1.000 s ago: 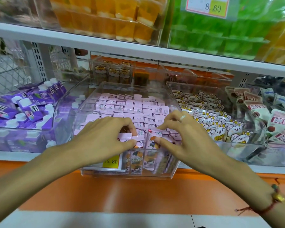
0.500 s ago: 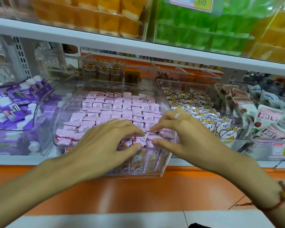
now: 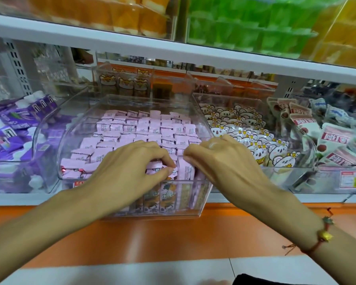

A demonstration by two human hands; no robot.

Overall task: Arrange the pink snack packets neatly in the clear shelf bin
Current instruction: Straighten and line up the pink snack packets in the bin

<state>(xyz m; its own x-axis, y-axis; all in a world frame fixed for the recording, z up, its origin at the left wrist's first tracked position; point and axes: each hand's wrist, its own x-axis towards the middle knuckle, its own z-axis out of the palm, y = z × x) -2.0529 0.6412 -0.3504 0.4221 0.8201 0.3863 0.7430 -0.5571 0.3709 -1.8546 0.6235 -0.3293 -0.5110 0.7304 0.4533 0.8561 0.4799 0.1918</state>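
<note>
A clear shelf bin (image 3: pixel 74 128) stands at the middle of the shelf, filled with rows of pink snack packets (image 3: pixel 144 128) standing on edge. Both hands reach over its front edge. My left hand (image 3: pixel 132 167) pinches pink packets in the front row between thumb and fingers. My right hand (image 3: pixel 224 159) grips an upright pink packet (image 3: pixel 186 171) at the bin's front right, fingers curled over its top. A few pink packets (image 3: pixel 74 167) lie flat at the front left. Through the front wall, packets with orange print show below the hands.
A bin of purple packets (image 3: pixel 14 128) stands to the left, one of white bear packets (image 3: pixel 245 130) to the right, then red-and-white pouches (image 3: pixel 333 140). An upper shelf (image 3: pixel 173 50) hangs overhead with orange and green goods. An orange ledge (image 3: pixel 173 233) runs below.
Both hands have stayed at the bin's front row, with the fingers closing further on the packets. The view has shifted so that the bin sits more central.
</note>
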